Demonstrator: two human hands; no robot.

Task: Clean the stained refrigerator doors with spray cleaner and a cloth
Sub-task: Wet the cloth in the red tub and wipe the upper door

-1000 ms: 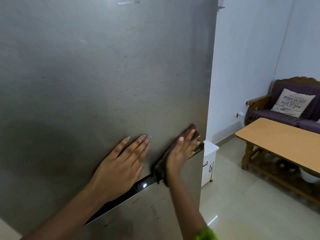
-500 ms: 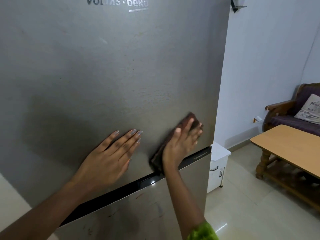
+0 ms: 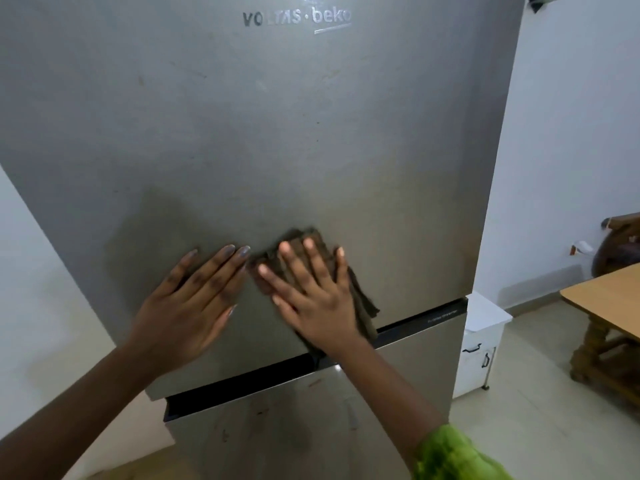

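A tall grey steel refrigerator fills the view; its upper door (image 3: 277, 133) carries faint smudges and scratches. The lower door (image 3: 294, 427) below a black gap shows dark marks. My right hand (image 3: 311, 299) lies flat with fingers spread, pressing a brown cloth (image 3: 363, 303) against the lower part of the upper door. My left hand (image 3: 194, 303) rests flat and empty on the same door, just left of the cloth. No spray bottle is in view.
A white wall flanks the fridge on both sides. A small white cabinet (image 3: 481, 341) stands right of the fridge. Further right are a wooden table (image 3: 606, 299) and part of a wooden sofa (image 3: 623, 244). The floor is pale tile (image 3: 536, 427).
My right hand has slid the cloth leftward from the door's right edge toward the middle, close beside my left hand. The view has shifted left and up.
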